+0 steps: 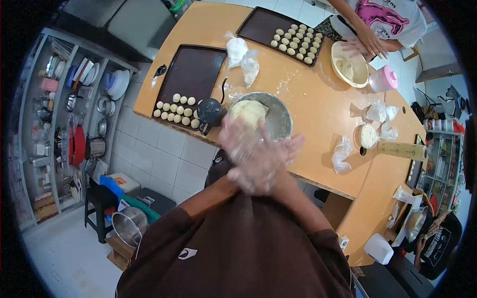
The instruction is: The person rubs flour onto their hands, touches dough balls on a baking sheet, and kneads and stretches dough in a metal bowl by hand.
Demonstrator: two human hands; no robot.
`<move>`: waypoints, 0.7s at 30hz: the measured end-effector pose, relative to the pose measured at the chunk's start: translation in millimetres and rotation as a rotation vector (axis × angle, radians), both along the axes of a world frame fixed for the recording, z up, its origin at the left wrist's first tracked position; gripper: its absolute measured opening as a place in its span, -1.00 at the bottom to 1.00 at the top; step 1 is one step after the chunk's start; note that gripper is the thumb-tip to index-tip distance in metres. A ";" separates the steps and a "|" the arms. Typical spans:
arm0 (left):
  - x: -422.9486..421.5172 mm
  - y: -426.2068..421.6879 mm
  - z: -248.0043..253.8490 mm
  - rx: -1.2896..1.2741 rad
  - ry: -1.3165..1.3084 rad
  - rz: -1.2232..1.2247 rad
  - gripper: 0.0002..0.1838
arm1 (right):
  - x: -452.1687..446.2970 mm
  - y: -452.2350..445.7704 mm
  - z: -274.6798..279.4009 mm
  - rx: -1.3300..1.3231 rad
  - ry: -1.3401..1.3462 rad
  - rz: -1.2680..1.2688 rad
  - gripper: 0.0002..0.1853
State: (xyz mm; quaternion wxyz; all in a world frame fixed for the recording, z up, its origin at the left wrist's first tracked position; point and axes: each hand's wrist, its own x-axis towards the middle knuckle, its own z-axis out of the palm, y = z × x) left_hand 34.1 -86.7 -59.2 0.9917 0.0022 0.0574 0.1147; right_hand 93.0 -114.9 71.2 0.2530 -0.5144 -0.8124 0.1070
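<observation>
A dark-brown cloth shirt (243, 243) lies nearest; whitened bare hands (256, 161) overlap, too blurred to tell their grip; rounded pale-yellow dough (250, 112) sits just beyond in a silver metal bowl (279, 116), presumably for easy reach.

On the pale wooden counter (318, 109), a round silver metal bowl (282, 121) holds a cream dough lump (253, 110). Left of it lies a dark rectangular tray (196, 67), small round dough balls (173, 108) across its near end. Farther back lies another dark rectangular tray (259, 25), left of a round cream plastic bowl (358, 82).
</observation>
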 end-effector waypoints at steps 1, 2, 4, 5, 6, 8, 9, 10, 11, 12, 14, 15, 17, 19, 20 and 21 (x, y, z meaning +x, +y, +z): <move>-0.8 -7.9 -12.1 -0.342 0.010 -0.030 -0.32 | 12.3 5.0 -4.2 0.017 -0.001 -0.117 -0.26; -10.3 -2.0 47.9 -0.091 0.199 0.020 -0.32 | 33.8 13.6 -12.5 0.037 -0.004 -0.238 -0.24; -19.5 19.0 75.6 0.222 0.374 0.008 -0.29 | 46.6 9.9 -33.4 0.041 0.037 -0.316 -0.21; -17.3 29.7 79.1 0.260 0.273 0.081 -0.29 | 44.0 -0.6 -49.7 0.026 0.081 -0.258 -0.22; -16.1 38.6 86.4 0.297 0.175 0.158 -0.29 | 38.5 -6.7 -49.1 0.010 0.128 -0.194 -0.23; -9.2 33.7 70.4 0.289 0.043 0.230 -0.27 | 8.8 -23.8 -21.9 -0.026 0.073 -0.040 -0.24; -10.7 31.2 70.3 0.264 0.085 0.203 -0.27 | -1.7 -25.8 -10.1 -0.042 0.046 0.032 -0.24; -13.1 26.4 70.6 0.238 0.125 0.176 -0.28 | 0.9 -23.7 -11.5 -0.036 0.057 -0.028 -0.25; -15.4 20.6 71.1 0.213 0.164 0.149 -0.29 | 10.6 -17.8 -14.5 -0.029 0.067 -0.089 -0.25; -17.9 14.5 71.9 0.188 0.202 0.120 -0.29 | 23.5 -10.5 -18.7 -0.023 0.076 -0.151 -0.26; -20.4 8.3 77.4 0.141 0.278 0.049 -0.30 | 46.3 0.2 -28.1 -0.008 0.094 -0.290 -0.27; -21.0 14.9 82.0 0.145 0.254 0.077 -0.32 | 50.4 0.9 -31.5 0.001 0.100 -0.360 -0.27; -21.1 38.5 92.9 0.161 0.201 0.162 -0.35 | 30.9 -9.9 -36.6 0.016 0.014 -0.214 -0.28; -13.5 28.4 92.2 0.017 0.137 0.242 -0.42 | 3.1 -23.9 -33.2 0.013 -0.005 -0.015 -0.28; -14.9 24.8 94.9 0.058 0.208 0.199 -0.41 | 3.8 -20.5 -31.7 0.022 0.008 -0.083 -0.28; -16.5 22.4 98.5 0.102 0.279 0.156 -0.41 | 8.6 -10.2 -27.8 0.033 0.022 -0.151 -0.29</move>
